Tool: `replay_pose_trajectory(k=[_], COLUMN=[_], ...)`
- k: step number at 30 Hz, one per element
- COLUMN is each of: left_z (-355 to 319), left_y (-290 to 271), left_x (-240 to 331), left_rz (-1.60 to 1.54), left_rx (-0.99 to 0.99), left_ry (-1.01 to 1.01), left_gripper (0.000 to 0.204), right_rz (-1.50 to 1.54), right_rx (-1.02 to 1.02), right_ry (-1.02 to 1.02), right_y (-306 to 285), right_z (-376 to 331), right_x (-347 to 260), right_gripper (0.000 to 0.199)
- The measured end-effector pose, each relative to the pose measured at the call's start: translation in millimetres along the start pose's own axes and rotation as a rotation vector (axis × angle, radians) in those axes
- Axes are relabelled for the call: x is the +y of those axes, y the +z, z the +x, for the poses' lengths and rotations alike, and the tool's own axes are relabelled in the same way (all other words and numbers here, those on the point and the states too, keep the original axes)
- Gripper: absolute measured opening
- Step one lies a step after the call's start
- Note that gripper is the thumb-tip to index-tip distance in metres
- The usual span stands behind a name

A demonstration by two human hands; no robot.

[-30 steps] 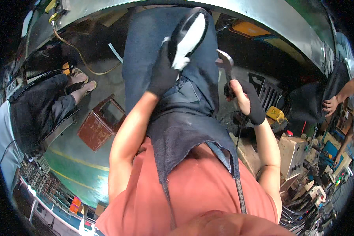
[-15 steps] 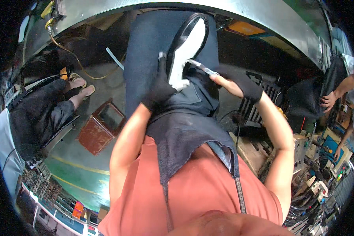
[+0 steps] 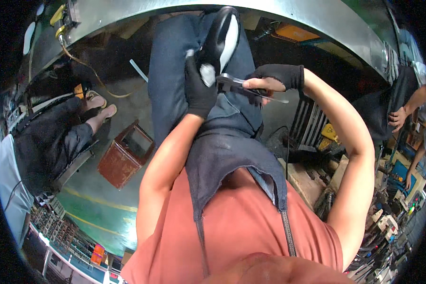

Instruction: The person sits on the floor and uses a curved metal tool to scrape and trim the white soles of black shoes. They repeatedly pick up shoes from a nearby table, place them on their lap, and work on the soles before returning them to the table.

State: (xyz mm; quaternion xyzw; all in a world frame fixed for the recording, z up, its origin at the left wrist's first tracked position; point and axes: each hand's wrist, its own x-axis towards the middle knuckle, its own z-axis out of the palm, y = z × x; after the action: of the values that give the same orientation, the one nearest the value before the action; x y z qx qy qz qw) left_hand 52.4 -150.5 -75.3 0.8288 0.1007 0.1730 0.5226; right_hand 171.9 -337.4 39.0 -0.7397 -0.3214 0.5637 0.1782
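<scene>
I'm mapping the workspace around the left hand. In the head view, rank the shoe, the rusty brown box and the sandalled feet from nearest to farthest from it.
1. Black-and-white shoe: gripped in the gloved left hand, over the lap.
2. Rusty brown box: on the floor, lower left of the hand.
3. Sandalled feet: another person's, farther left on the floor.

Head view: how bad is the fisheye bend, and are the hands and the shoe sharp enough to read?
Head view: strong fisheye; the metal bench edge bows along the top and the corners go black. The left hand on the black-and-white shoe and the right hand with the scissors are fairly sharp. Glare brightens the green floor; the rim clutter is smeared.
</scene>
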Motion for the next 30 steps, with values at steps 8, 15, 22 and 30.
replay_pose_trajectory(k=[8,15,22,30], left_z=[29.9,52.6,62.3,55.1], left_y=[-43.5,-68.5,-41.9,-14.2], left_x=[15.5,30.3,64.1,50.9], left_rz=[-0.004,0.455,-0.657,-0.098], left_rx=[-0.228,-0.432,-0.463,-0.187], left_ry=[-0.103,0.277,-0.72,-0.189], left_gripper=[0.039,0.043,0.052,0.046], right_rz=[-0.846,0.049,0.012,0.011], right_rx=[0.384,0.556,0.64,0.482], right_ry=[-0.294,-0.202,-0.099,-0.066], right_y=[34.9,50.9,30.1,21.3], right_z=[-25.8,-0.6,-14.1,-34.8], right_x=[-91.6,5.5,-23.8,10.1], right_gripper=[0.029,0.033,0.037,0.044])
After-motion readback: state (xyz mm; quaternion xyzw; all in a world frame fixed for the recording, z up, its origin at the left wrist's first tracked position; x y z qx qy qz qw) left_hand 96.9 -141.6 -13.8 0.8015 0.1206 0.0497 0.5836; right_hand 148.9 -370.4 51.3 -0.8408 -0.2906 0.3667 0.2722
